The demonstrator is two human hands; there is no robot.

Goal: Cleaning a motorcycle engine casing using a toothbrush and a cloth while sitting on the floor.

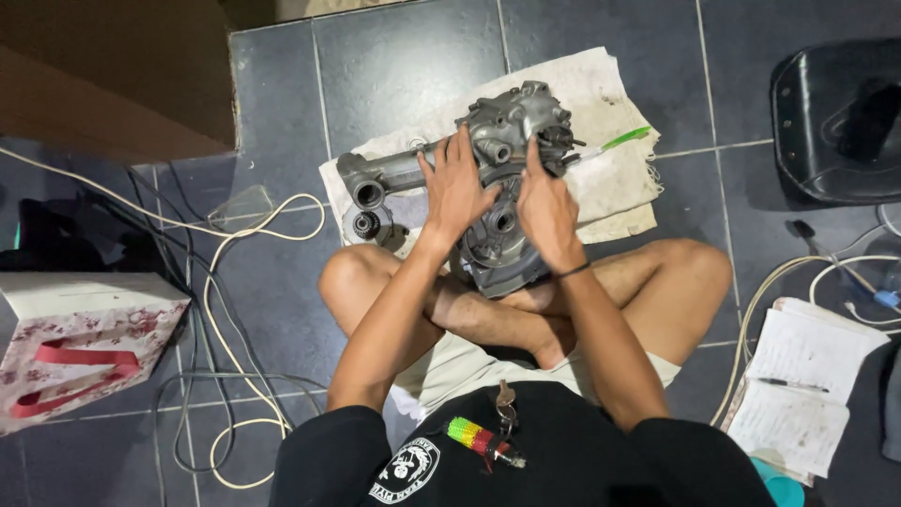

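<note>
A grey metal engine casing (507, 127) lies on a stained white cloth (615, 174) on the dark tiled floor, just beyond my crossed legs. My left hand (457, 186) rests flat on the casing's middle, fingers spread. My right hand (547, 205) presses on the casing's right part, index finger pointing up toward its top end. A tool with a green handle (624, 139) pokes out from the casing's right side. A small gear (364, 223) sits at the casing's left end.
A black seat (835, 117) lies at the upper right. An open notebook with a pen (798, 390) is on the right. A floral gift bag (80, 343) stands at left, among cables (221, 282) looping over the floor. Keys (497, 427) hang from my shirt.
</note>
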